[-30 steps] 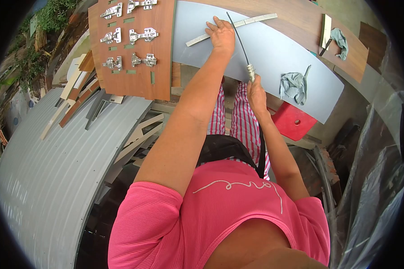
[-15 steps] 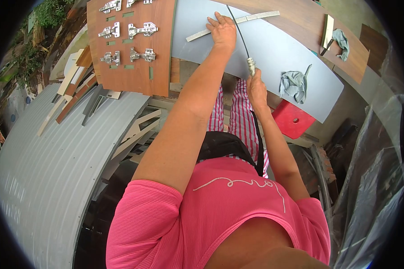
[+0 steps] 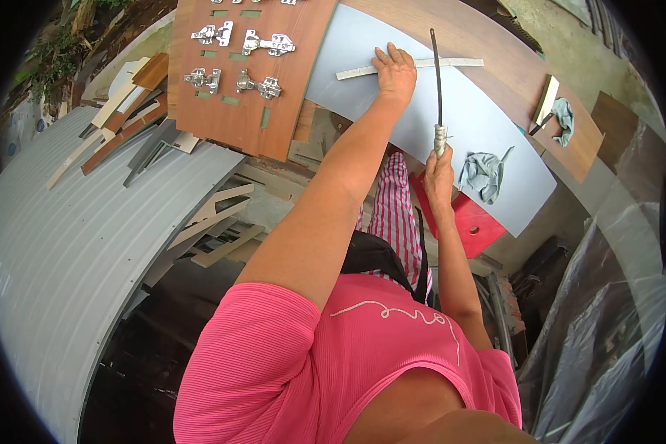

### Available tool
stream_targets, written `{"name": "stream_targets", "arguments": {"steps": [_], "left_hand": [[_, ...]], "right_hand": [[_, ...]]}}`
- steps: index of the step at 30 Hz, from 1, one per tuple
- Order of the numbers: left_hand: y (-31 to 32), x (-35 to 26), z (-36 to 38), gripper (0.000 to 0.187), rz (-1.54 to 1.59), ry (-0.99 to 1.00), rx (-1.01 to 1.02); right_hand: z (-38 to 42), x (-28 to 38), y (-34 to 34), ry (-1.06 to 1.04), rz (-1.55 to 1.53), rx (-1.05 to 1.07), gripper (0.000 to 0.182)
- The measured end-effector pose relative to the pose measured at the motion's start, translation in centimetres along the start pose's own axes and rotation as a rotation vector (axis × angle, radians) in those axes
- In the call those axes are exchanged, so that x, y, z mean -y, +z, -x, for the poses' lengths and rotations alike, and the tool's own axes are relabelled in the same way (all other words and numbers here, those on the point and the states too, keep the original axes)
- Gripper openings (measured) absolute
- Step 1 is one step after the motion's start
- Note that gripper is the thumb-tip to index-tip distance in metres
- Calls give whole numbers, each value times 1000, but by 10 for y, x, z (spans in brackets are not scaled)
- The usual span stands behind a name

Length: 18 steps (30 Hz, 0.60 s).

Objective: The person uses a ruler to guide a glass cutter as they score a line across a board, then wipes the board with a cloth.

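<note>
The segmented pale strip (image 3: 456, 63) is lying across the grey-blue panel (image 3: 488, 122). The left hand (image 3: 397, 72) is resting over it, fingers spread; the right hand (image 3: 439, 169) is grasping the long dark blade (image 3: 439, 96) by its wrapped handle, crossing the strip. Blade work on the strip is apparently proceeding; the next move calls for steadiness. Grey cloth (image 3: 483, 177) is lying nearby. Metal hinges (image 3: 268, 44) are occupying the brown board (image 3: 303, 55) alongside; corrugated sheeting (image 3: 89, 222) is extending left.
</note>
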State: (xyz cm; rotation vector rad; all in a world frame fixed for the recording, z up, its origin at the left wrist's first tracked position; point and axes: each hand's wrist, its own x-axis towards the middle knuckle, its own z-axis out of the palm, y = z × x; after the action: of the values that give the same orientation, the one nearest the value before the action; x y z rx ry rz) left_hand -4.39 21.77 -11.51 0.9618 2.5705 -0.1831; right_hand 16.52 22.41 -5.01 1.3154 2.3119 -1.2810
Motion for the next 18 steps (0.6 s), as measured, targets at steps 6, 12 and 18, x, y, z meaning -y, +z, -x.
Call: {"name": "stream_targets", "arguments": {"steps": [6, 12, 18], "left_hand": [[-8, 32, 10, 61, 166, 49, -85], [-15, 24, 3, 73, 133, -143, 72], [-1, 15, -1, 83, 245, -192, 84]], "right_hand": [[-5, 7, -10, 30, 63, -37, 29], [-11, 6, 13, -4, 48, -17, 28], [-16, 8, 25, 36, 21, 0, 27]]}}
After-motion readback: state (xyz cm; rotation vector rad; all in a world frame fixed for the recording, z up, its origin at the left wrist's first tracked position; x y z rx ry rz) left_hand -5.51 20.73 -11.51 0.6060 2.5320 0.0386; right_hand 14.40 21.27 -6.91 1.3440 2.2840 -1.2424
